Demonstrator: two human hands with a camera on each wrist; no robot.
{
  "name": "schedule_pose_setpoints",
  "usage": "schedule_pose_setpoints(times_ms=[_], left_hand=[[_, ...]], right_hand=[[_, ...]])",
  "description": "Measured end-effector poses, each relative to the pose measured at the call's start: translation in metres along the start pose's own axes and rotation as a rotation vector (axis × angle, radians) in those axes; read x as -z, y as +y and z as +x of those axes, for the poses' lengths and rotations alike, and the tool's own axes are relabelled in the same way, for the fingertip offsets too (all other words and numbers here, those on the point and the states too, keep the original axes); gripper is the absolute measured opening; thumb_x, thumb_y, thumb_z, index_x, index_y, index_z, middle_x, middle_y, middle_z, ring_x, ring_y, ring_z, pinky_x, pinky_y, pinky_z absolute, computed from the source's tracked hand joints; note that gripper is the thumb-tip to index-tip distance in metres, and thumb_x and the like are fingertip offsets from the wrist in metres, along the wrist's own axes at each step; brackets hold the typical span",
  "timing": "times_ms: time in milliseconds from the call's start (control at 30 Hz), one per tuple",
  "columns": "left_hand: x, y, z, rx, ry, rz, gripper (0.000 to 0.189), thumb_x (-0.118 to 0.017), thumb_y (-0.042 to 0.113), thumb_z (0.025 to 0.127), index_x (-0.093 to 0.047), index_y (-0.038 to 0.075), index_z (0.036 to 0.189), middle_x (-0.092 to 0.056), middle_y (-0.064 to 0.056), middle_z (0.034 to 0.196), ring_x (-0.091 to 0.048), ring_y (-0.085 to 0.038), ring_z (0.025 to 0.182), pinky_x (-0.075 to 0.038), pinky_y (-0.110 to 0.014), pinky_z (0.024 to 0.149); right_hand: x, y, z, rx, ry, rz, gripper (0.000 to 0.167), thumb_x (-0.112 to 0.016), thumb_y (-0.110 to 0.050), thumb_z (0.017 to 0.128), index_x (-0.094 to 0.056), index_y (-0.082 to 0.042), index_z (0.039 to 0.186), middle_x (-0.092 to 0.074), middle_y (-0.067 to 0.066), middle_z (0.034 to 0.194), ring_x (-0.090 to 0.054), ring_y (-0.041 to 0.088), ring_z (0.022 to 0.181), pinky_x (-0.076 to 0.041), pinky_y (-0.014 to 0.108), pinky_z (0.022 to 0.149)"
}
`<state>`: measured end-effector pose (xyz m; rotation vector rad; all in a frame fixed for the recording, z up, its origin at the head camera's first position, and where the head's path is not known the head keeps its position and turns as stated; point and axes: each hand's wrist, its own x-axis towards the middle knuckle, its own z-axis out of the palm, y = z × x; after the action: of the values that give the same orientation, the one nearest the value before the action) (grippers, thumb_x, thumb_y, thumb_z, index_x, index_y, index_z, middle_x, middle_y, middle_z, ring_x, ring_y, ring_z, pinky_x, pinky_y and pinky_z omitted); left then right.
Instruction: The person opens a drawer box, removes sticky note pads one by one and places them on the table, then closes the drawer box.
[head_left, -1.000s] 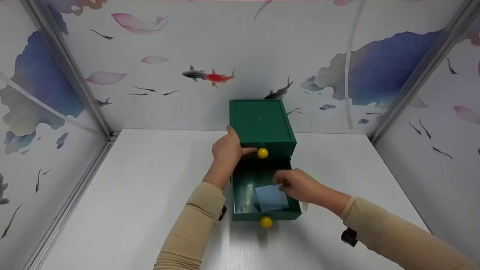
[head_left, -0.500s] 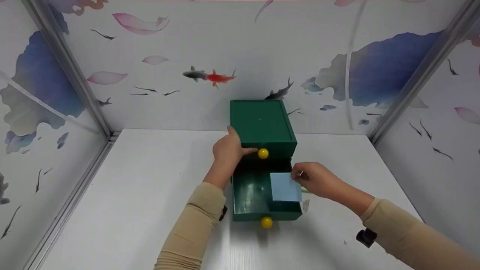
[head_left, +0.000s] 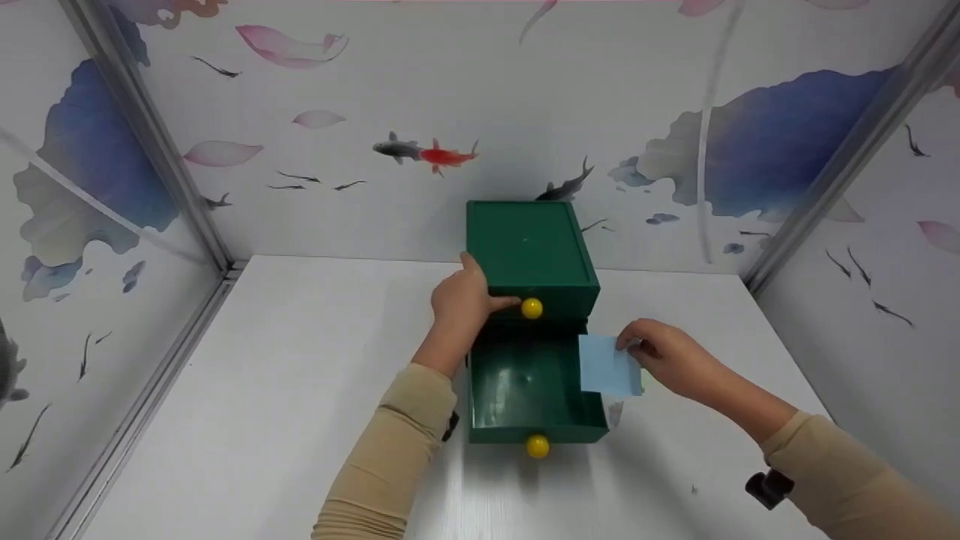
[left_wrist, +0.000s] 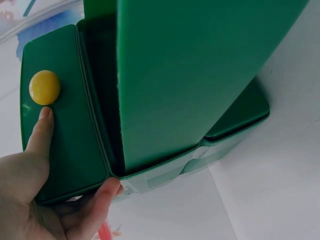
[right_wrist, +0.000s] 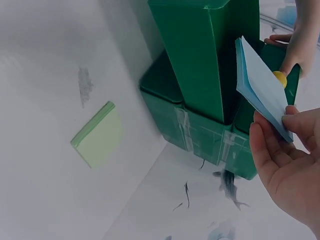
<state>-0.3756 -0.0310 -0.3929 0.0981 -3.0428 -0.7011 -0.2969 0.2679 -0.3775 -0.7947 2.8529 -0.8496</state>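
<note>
A green two-drawer cabinet stands on the white table, its lower drawer pulled out and its upper one closed. My left hand braces the cabinet's front left corner. Its thumb lies straight across the upper drawer front, the tip close to the yellow knob, while the fingers lie along the side. With thumb and fingers my right hand pinches a light blue sticky note pad. In the head view the pad overlaps the open drawer's right edge; its thin layered side shows in the right wrist view.
A light green sticky note pad lies on the table to the right of the cabinet, mostly hidden in the head view. The lower drawer's yellow knob juts toward me. A patterned wall rises behind the cabinet.
My right hand has lifted the blue sticky note pad from over the drawer and carried it right, to the drawer's right edge. My left hand has stayed on the cabinet.
</note>
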Motion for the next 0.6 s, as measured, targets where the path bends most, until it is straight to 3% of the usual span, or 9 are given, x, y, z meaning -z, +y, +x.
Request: schedule_pose_setpoints(times_ms=[233, 400, 600], left_hand=[[0.0, 0.0, 0.0, 0.003, -0.005, 0.007, 0.122, -0.072, 0.069, 0.071, -0.017, -0.001, 0.154, -0.068, -0.012, 0.103, -0.063, -0.021, 0.085, -0.053, -0.036, 0.081], [0.0, 0.0, 0.0, 0.013, -0.012, 0.0, 0.122, -0.072, 0.069, 0.071, -0.016, 0.0, 0.154, -0.067, -0.013, 0.107, -0.062, -0.021, 0.085, -0.053, -0.037, 0.083], [0.0, 0.0, -0.001, 0.009, -0.01, -0.012, 0.121, -0.072, 0.068, 0.073, -0.015, 0.0, 0.155, -0.066, -0.013, 0.108, -0.062, -0.022, 0.085, -0.052, -0.038, 0.084]], right_hand=[[0.01, 0.013, -0.009, -0.111, 0.001, 0.036, 0.024, -0.047, 0.012, 0.094, -0.065, -0.004, 0.098, -0.055, 0.014, 0.105, -0.056, 0.034, 0.098, -0.055, 0.046, 0.078], [0.01, 0.025, -0.013, -0.192, 0.028, 0.061, 0.023, -0.044, 0.007, 0.096, -0.065, -0.001, 0.097, -0.054, 0.014, 0.104, -0.056, 0.033, 0.097, -0.056, 0.04, 0.074], [0.009, 0.041, -0.017, -0.166, 0.083, 0.01, 0.024, -0.048, 0.011, 0.088, -0.068, 0.0, 0.097, -0.056, 0.013, 0.101, -0.054, 0.027, 0.088, -0.05, 0.038, 0.072]])
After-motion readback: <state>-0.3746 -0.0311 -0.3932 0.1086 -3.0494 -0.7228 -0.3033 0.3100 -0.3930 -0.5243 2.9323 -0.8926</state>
